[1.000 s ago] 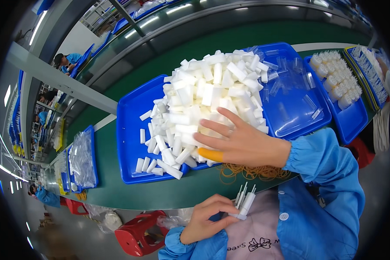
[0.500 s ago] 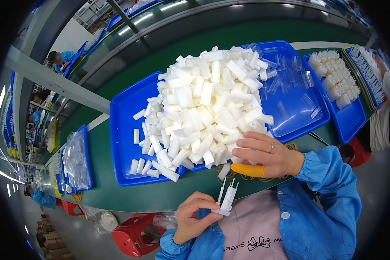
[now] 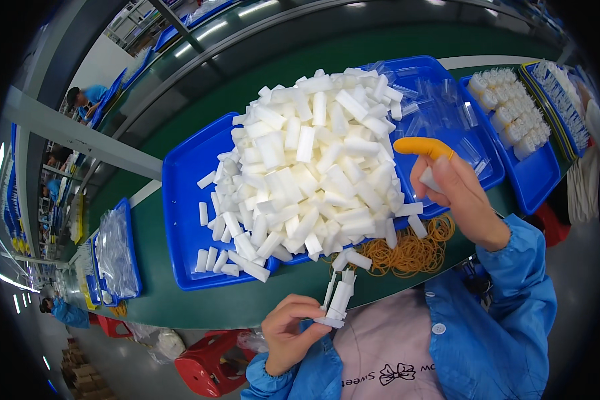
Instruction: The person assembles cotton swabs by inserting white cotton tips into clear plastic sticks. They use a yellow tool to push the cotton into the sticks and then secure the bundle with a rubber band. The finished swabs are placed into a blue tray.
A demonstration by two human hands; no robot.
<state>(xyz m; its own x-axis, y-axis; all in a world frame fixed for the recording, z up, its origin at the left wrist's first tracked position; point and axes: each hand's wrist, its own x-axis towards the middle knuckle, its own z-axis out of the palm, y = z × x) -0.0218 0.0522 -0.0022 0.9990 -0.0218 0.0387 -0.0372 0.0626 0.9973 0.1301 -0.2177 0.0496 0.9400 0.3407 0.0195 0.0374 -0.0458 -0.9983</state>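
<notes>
Two hands filled my remote view: the left [image 3: 293,327] pinched a white pronged plastic part [image 3: 339,300] by its base near the green table's [image 3: 200,310] edge; the right [image 3: 463,193], curled, gripped a white foam block [image 3: 434,179] right of the foam pile [image 3: 307,167].

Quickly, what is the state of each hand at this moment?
Left hand: closed, holding a white pronged part.
Right hand: closed, holding a small white piece, partly hidden.

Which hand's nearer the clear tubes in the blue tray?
Right. The right hand, holding a white piece, is just on the near side of the clear tubes. The left hand is farther off, by the table's near edge.
</notes>
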